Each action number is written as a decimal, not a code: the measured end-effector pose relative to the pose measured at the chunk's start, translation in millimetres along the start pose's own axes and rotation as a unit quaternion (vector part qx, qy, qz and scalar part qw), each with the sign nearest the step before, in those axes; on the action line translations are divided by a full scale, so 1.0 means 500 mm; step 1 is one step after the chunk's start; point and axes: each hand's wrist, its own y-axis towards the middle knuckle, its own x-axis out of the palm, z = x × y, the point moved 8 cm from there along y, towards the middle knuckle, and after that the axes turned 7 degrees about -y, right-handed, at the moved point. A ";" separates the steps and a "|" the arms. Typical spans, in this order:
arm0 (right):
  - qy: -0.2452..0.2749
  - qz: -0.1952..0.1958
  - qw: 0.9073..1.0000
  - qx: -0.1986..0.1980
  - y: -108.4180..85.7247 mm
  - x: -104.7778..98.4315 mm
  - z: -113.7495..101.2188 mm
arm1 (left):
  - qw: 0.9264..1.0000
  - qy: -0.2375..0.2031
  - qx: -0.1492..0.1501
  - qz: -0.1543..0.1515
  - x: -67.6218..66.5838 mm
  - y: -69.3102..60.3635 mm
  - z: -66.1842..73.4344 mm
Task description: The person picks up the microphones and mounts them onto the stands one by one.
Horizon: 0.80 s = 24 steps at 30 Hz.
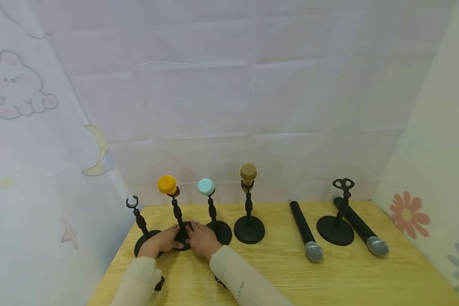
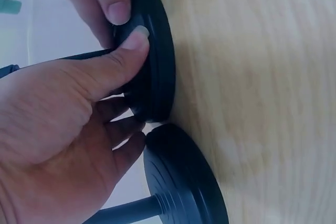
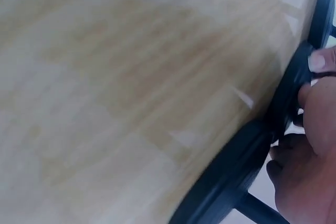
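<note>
Both hands hold the round black base of a desk microphone stand [image 1: 177,213], which carries a yellow microphone [image 1: 167,185] tilted in its clip. My left hand [image 1: 160,241] grips the base from the left; in the left wrist view its thumb lies on the base [image 2: 160,61] and its fingers bend behind. From the right, my right hand [image 1: 204,240] holds the same base [image 3: 292,85]. A stand with an empty clip [image 1: 140,222] is just left of my left hand. Beside my right hand is another stand [image 1: 223,233] bearing a mint-green microphone [image 1: 206,187].
A gold microphone [image 1: 248,172] sits upright on a stand [image 1: 249,231] farther right. Two black handheld microphones with silver heads, one [image 1: 303,225] and another [image 1: 363,229], lie on the wooden table [image 1: 290,280]. Between them is a stand with an empty clip [image 1: 335,233]. A pale curtain [image 1: 290,97] hangs behind.
</note>
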 end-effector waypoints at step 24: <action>-0.023 0.069 0.992 -0.106 -0.072 -0.072 0.023 | 0.985 0.049 0.020 0.163 -0.023 -0.127 -0.022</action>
